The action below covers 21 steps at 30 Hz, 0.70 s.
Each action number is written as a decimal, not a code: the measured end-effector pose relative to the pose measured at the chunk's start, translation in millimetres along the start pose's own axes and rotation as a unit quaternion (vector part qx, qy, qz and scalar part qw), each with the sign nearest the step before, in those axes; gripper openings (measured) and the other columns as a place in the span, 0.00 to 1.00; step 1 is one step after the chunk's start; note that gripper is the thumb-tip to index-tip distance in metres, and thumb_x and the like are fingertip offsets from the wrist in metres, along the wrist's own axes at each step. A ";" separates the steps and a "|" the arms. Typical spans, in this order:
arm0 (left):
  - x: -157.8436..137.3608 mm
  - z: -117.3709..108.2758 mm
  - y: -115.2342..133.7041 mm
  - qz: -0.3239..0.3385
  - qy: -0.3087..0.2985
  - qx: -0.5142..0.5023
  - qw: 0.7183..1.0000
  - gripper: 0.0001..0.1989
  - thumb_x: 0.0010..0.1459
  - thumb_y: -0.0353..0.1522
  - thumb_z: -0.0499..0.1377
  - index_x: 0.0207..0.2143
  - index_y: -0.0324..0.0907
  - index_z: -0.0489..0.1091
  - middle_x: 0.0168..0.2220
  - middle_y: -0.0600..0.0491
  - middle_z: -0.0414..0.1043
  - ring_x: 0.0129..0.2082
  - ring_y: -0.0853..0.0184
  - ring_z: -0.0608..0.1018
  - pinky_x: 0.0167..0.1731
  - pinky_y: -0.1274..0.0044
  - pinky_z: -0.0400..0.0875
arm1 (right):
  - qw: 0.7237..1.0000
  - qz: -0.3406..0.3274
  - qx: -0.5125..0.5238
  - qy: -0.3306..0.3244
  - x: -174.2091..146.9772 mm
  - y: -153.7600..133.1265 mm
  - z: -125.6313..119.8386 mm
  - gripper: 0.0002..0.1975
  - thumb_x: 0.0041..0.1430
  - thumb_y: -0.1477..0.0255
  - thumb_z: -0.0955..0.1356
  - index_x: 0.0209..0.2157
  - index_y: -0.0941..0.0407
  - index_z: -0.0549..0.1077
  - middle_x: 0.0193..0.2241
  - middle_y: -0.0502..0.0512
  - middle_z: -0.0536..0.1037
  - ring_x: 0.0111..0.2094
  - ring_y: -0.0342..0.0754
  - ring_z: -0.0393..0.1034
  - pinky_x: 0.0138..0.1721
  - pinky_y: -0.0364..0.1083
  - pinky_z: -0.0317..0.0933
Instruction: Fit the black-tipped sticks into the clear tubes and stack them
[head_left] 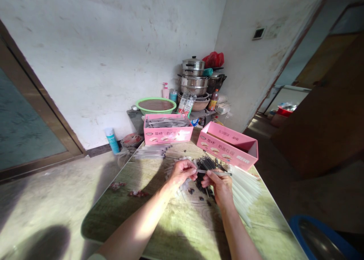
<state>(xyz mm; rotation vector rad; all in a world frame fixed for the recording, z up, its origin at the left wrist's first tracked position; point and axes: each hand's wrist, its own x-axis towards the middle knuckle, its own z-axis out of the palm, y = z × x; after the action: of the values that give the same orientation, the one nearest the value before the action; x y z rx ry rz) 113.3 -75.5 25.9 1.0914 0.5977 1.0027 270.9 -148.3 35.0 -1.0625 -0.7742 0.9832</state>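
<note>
Between both hands, over the middle of the table, a thin tube with a dark inside is held level. My left hand pinches its left end. Farther along, the thumb and fingers of my right hand are closed around it, and its dark right end sticks out past them. Below and behind the hands lies a pile of thin black sticks with small black pieces. Small whitish pieces are heaped under my left hand, partly hidden. A fan of clear empty tubes lies right of my right hand.
A pink box full of filled tubes stands at the table's back left; another pink box stands at the right. A row of tubes lies before the left box. Behind are a green basin and stacked pots.
</note>
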 end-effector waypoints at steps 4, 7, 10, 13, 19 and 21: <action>0.2 5.4 0.1 0.026 0.000 0.005 1.000 0.24 0.42 0.46 0.76 0.29 0.37 0.73 0.22 0.52 0.76 0.21 0.69 0.78 0.24 0.78 0.74 | 0.999 0.024 0.028 -0.009 0.7 -1.0 -1.6 0.17 0.45 0.61 0.81 0.23 0.59 0.77 0.19 0.55 0.79 0.15 0.47 0.72 0.17 0.43 0.70; -0.9 8.8 -0.7 0.050 0.006 0.032 0.998 0.24 0.44 0.47 0.75 0.28 0.37 0.73 0.21 0.52 0.75 0.20 0.68 0.77 0.24 0.78 0.73 | 0.999 0.033 0.039 -0.016 1.3 -0.5 -1.8 0.18 0.46 0.60 0.80 0.21 0.59 0.77 0.17 0.54 0.78 0.14 0.46 0.71 0.16 0.43 0.69; -1.4 10.8 -1.8 0.068 0.015 0.052 0.996 0.22 0.47 0.45 0.74 0.29 0.37 0.73 0.21 0.52 0.75 0.20 0.69 0.77 0.24 0.78 0.73 | 0.998 0.036 0.045 -0.017 1.6 1.9 0.0 0.19 0.46 0.59 0.81 0.21 0.58 0.76 0.17 0.53 0.78 0.14 0.45 0.71 0.16 0.43 0.69; 0.2 10.2 -0.4 0.065 0.028 0.044 0.996 0.20 0.48 0.44 0.73 0.29 0.37 0.73 0.21 0.53 0.74 0.20 0.70 0.76 0.24 0.79 0.71 | 0.997 0.041 0.071 -0.001 3.5 4.2 1.0 0.18 0.44 0.60 0.81 0.24 0.58 0.77 0.19 0.54 0.80 0.16 0.47 0.74 0.19 0.43 0.72; 2.5 -2.9 9.4 0.059 0.066 0.015 0.996 0.16 0.47 0.40 0.73 0.30 0.38 0.75 0.23 0.55 0.73 0.23 0.71 0.75 0.26 0.80 0.71 | 0.993 0.020 0.117 0.025 9.4 1.7 -10.2 0.13 0.43 0.66 0.80 0.26 0.56 0.76 0.27 0.58 0.85 0.30 0.54 0.83 0.31 0.46 0.78; 2.4 -8.2 10.4 0.056 0.075 0.009 0.996 0.14 0.48 0.38 0.72 0.31 0.38 0.76 0.25 0.55 0.74 0.24 0.71 0.75 0.27 0.80 0.70 | 0.996 0.028 0.087 0.007 9.1 0.5 -12.5 0.12 0.43 0.68 0.79 0.26 0.56 0.76 0.28 0.58 0.85 0.29 0.55 0.83 0.30 0.46 0.77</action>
<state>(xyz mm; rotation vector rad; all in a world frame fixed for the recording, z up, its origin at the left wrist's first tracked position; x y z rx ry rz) 103.9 -68.5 32.6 1.0802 0.6730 1.1859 285.2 -144.1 31.1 -0.9430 -0.6396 1.0694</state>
